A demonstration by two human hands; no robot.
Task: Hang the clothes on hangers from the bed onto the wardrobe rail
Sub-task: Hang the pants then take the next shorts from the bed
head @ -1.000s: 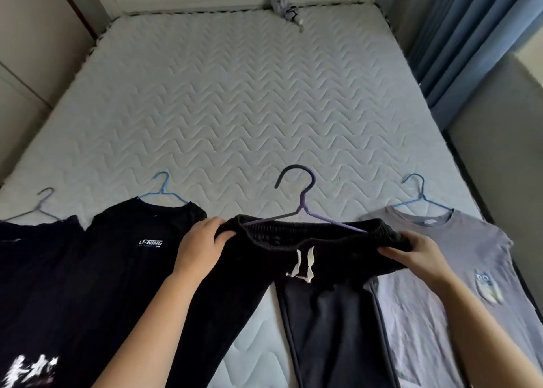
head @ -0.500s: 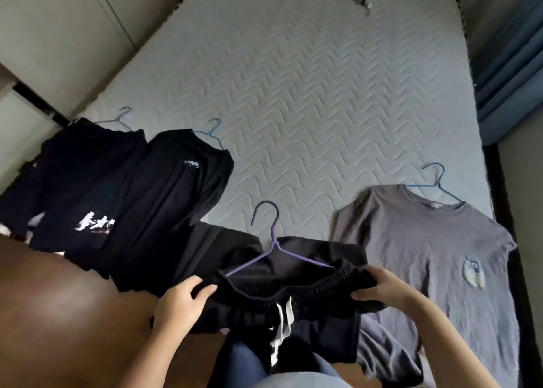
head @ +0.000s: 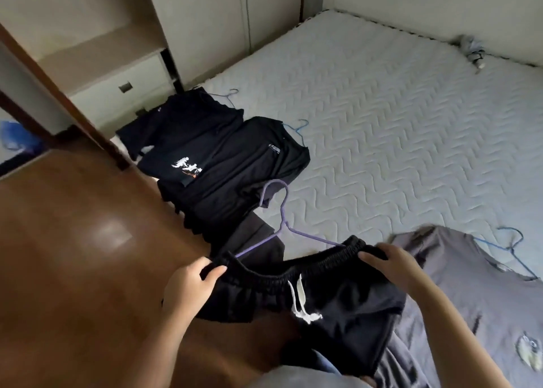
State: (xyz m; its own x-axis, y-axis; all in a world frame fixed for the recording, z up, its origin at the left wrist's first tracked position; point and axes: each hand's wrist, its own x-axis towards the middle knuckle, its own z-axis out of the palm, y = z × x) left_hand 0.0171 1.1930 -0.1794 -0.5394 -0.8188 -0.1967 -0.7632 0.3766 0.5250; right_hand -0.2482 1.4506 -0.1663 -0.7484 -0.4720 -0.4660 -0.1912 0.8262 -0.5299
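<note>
Black trousers on one purple hanger are held up at the near edge of the bed, over the wooden floor. The left hand pinches the waistband's left end, fingers closed on the cloth; the right hand grips its right end likewise. Three more garments lie on the bed, each on one blue hanger: two black T-shirts left of the trousers, overlapping, and one grey shirt right of them.
</note>
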